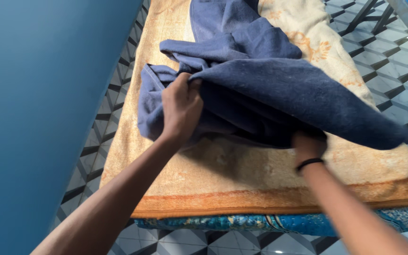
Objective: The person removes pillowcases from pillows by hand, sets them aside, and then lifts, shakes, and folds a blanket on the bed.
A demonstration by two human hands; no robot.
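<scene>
A dark blue cloth garment (260, 75) lies bunched on a table covered by a tan and orange blanket (232, 174). My left hand (180, 106) is closed on a fold of the blue cloth near its left side and lifts it. My right hand (308, 144) reaches under the raised flap of the cloth; its fingers are hidden by the fabric, and a black band sits on that wrist.
A blue patterned cover (242, 222) shows under the blanket at the near edge. A blue wall (38, 108) stands close on the left. The floor (393, 61) has grey geometric tiles, and dark metal legs (369, 14) stand at the upper right.
</scene>
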